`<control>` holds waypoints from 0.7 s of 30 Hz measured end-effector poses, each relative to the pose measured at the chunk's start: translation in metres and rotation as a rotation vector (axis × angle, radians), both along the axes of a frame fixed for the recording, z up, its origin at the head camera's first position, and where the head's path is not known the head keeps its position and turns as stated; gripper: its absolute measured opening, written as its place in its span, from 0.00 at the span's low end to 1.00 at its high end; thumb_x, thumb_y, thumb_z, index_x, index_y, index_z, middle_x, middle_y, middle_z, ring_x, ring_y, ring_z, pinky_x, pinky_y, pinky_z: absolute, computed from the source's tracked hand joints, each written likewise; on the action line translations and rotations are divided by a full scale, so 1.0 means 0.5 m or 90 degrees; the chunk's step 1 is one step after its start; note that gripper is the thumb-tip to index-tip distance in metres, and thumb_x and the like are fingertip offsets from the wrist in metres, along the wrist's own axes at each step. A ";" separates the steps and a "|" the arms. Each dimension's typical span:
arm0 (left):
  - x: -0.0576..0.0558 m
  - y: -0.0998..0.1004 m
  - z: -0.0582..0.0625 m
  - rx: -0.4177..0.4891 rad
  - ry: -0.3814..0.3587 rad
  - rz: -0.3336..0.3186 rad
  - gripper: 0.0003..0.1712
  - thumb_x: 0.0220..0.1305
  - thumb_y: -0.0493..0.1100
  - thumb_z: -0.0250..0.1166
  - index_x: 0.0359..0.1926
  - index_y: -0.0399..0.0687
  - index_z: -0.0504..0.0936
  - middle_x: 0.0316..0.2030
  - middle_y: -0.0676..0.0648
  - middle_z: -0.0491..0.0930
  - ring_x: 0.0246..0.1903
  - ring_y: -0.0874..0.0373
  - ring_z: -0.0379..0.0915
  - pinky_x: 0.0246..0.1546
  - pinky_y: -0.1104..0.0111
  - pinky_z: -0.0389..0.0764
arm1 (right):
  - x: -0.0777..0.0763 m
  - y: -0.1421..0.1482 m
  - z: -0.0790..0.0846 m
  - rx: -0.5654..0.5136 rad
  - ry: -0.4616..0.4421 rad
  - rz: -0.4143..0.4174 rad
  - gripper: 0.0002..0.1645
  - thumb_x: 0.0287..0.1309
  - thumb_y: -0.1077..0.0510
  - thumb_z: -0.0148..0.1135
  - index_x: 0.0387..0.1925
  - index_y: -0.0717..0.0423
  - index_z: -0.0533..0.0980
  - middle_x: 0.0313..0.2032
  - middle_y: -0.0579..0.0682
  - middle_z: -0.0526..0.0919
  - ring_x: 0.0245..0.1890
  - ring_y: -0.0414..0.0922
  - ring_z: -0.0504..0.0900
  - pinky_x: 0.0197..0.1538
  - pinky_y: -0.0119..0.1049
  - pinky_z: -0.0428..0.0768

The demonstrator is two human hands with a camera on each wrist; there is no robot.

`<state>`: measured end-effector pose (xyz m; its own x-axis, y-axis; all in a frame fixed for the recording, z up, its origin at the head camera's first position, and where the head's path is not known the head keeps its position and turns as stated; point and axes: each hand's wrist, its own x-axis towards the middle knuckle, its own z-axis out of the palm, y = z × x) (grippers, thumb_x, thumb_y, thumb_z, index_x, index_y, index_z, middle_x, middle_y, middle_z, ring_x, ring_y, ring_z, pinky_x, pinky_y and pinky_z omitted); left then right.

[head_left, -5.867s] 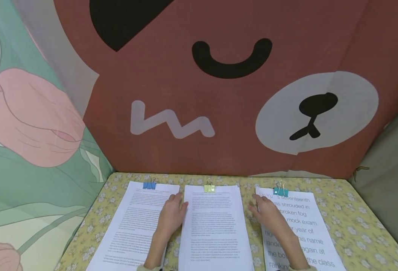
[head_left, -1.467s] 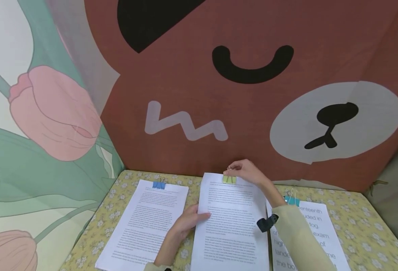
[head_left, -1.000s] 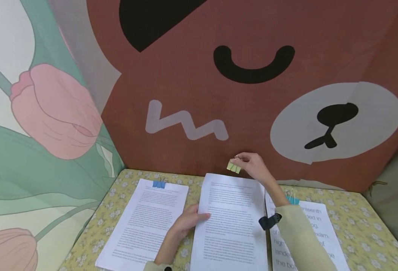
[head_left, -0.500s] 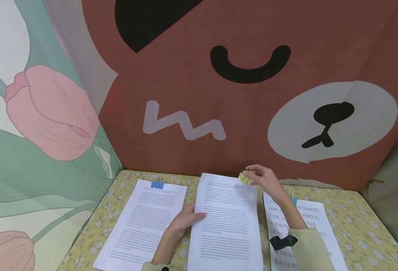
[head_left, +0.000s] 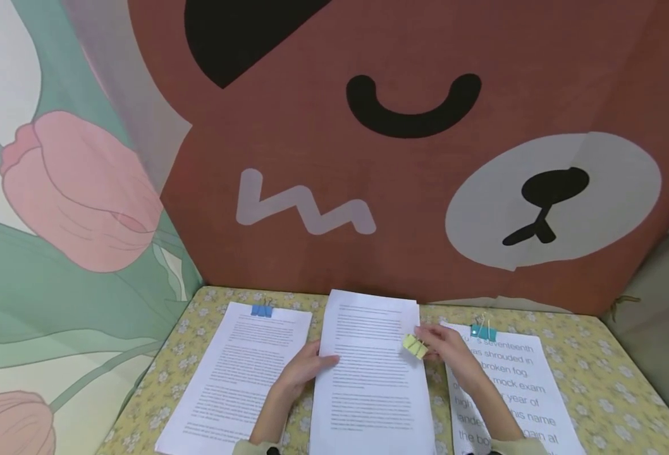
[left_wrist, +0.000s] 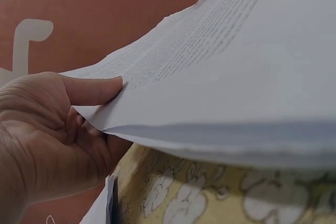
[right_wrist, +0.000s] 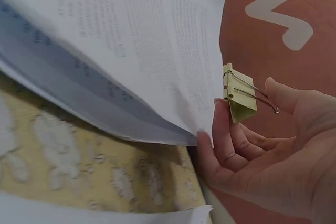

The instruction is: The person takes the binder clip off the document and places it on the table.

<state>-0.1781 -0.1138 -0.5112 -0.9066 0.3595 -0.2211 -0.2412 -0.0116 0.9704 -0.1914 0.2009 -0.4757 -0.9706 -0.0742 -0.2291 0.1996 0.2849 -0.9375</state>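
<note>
The middle stack of printed paper [head_left: 368, 392] has its left edge in my left hand [head_left: 303, 365], lifted off the table. In the left wrist view the thumb [left_wrist: 97, 91] lies on top and the fingers go underneath. A yellow binder clip [head_left: 415, 347] is held in my right hand [head_left: 451, 347] beside the stack's right edge. Seen from the right wrist, the clip [right_wrist: 240, 92] is off the paper, pinched between thumb and fingers by its wire handles and body. The lower fingers [right_wrist: 207, 156] of that hand touch the sheets' edge.
To the left lies a paper stack [head_left: 238, 379] with a blue binder clip [head_left: 262, 310]. On the right, a large-print stack [head_left: 539, 404] carries a teal binder clip [head_left: 484, 332]. A floral yellow cloth [head_left: 607, 379] covers the table, which ends at a printed brown backdrop [head_left: 289, 265].
My right hand has taken the yellow binder clip off the middle stack's top edge and brought it down to the right side. My left hand has kept its hold on the left edge.
</note>
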 end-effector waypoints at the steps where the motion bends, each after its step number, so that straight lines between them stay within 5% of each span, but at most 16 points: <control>1: 0.000 -0.001 0.000 0.001 -0.002 0.000 0.26 0.71 0.34 0.60 0.68 0.32 0.73 0.51 0.39 0.85 0.46 0.46 0.86 0.48 0.63 0.84 | 0.003 0.001 -0.005 0.000 -0.012 0.001 0.36 0.74 0.47 0.60 0.66 0.73 0.70 0.50 0.55 0.83 0.41 0.44 0.82 0.49 0.43 0.84; 8: 0.004 -0.003 0.003 -0.002 -0.003 0.004 0.26 0.71 0.34 0.60 0.68 0.32 0.73 0.51 0.39 0.85 0.46 0.46 0.86 0.48 0.62 0.84 | 0.015 0.007 -0.014 0.040 -0.053 -0.002 0.34 0.75 0.45 0.59 0.62 0.73 0.74 0.46 0.53 0.83 0.39 0.44 0.79 0.48 0.42 0.82; 15: 0.002 -0.004 0.000 -0.001 0.003 0.001 0.24 0.71 0.34 0.60 0.66 0.31 0.74 0.51 0.38 0.85 0.46 0.46 0.86 0.48 0.63 0.84 | 0.026 0.024 -0.001 0.162 -0.019 0.045 0.32 0.73 0.43 0.61 0.59 0.68 0.76 0.49 0.56 0.83 0.44 0.48 0.82 0.47 0.47 0.82; 21: 0.004 -0.004 -0.002 0.000 -0.003 0.000 0.27 0.71 0.34 0.59 0.70 0.32 0.72 0.51 0.39 0.85 0.46 0.46 0.86 0.49 0.62 0.84 | 0.034 0.050 -0.004 0.184 0.011 0.102 0.32 0.72 0.46 0.62 0.62 0.70 0.74 0.43 0.54 0.85 0.41 0.49 0.82 0.43 0.48 0.81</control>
<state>-0.1760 -0.1155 -0.5123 -0.9057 0.3593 -0.2251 -0.2452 -0.0108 0.9694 -0.1745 0.2258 -0.4777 -0.9557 -0.1602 -0.2470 0.1163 0.5655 -0.8165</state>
